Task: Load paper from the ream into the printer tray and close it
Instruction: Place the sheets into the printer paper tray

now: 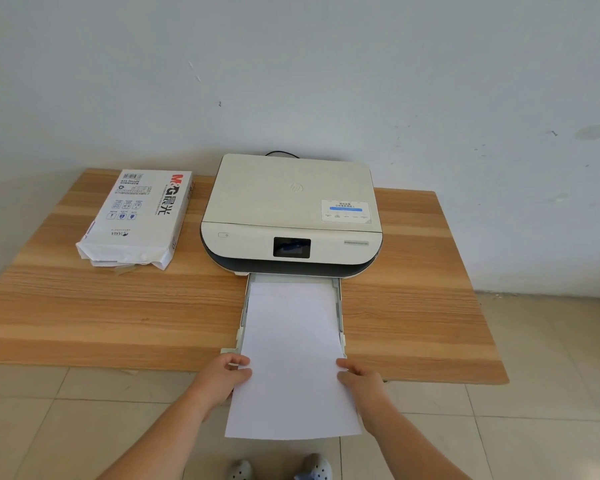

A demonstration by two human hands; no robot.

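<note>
A white printer (pixel 290 202) sits at the back middle of the wooden table (pixel 118 306). Its paper tray (pixel 337 289) is pulled out toward me. A stack of white paper (pixel 291 358) lies partly in the tray, and its near end overhangs the table edge. My left hand (pixel 227 374) grips the stack's left edge. On the opposite edge, my right hand (pixel 359 377) holds the stack. The opened paper ream (pixel 137 216) lies left of the printer, its torn end facing me.
A white wall stands right behind the table, and a black cable (pixel 281 154) runs behind the printer. Tiled floor (pixel 534 341) lies below and to the right. My feet (pixel 278 467) show at the bottom edge.
</note>
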